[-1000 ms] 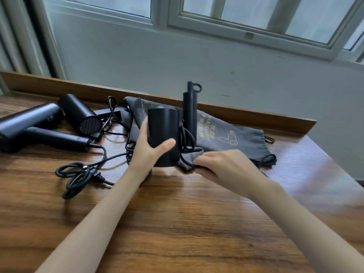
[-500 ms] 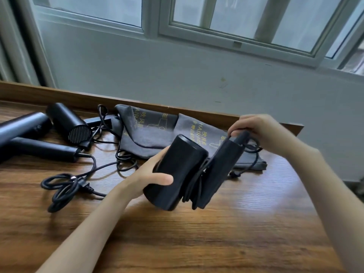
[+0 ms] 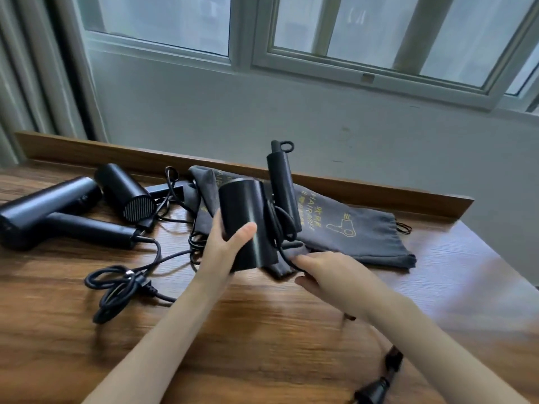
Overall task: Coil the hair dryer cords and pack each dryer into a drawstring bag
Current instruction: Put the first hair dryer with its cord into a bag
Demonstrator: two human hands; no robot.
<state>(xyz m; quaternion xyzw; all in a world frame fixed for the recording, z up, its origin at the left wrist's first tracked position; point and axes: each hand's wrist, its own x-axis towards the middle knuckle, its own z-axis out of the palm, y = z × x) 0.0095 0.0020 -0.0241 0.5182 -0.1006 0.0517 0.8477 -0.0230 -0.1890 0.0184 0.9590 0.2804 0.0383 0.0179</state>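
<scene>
A spare dryer [image 3: 52, 211] lay left on the bench [image 3: 262, 330]. Left hand [image 3: 224, 249] kept a full grip round the upright hair dryer [image 3: 248, 217]. Right hand [image 3: 329, 275] pinched its cord [image 3: 275, 225] by the drawstring bags [image 3: 364, 237]. I reckon the trailing plug [image 3: 376, 390] could've snagged and yanked the loops loose.

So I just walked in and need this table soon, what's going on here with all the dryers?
A person is packing hair dryers. The left hand grips the barrel of a black dryer, its handle folded up. The right hand appears to pinch its cord, and the plug trails over the table. Grey drawstring bags lie flat behind. One other dryer and another lie at the left.
</scene>
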